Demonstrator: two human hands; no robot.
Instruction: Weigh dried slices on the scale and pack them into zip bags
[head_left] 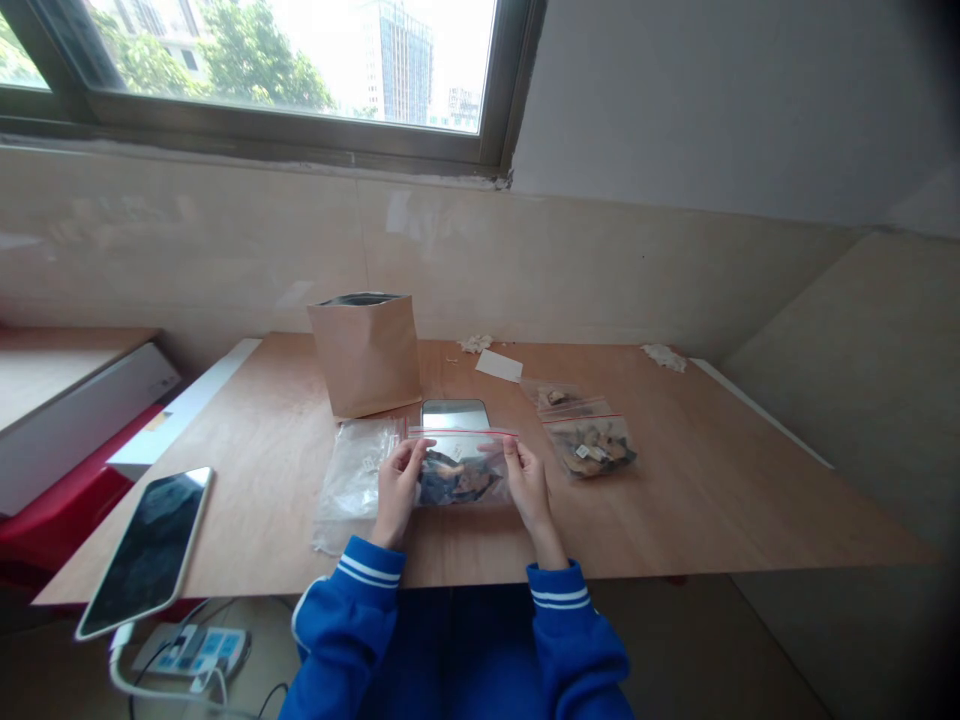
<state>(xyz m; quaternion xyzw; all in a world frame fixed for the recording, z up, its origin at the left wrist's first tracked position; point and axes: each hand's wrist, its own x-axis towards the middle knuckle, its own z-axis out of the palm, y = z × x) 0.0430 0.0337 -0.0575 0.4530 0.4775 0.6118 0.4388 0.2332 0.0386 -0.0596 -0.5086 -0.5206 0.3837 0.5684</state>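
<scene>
My left hand (396,487) and my right hand (529,484) each grip a side of a clear zip bag (461,472) with a red seal strip, holding it upright just above the wooden table (690,480). The bag contains dark and brown pieces at its bottom. Both hands have fingers pinched on the bag's edges. A small flat scale (454,413) lies right behind the bag. Both sleeves are blue with white stripes.
A brown paper pouch (367,352) stands open behind the scale. Empty clear bags (352,480) lie left of my hands. Two filled zip bags (589,440) lie to the right. A phone (148,548) rests on the table's left corner. A power strip (191,650) is on the floor.
</scene>
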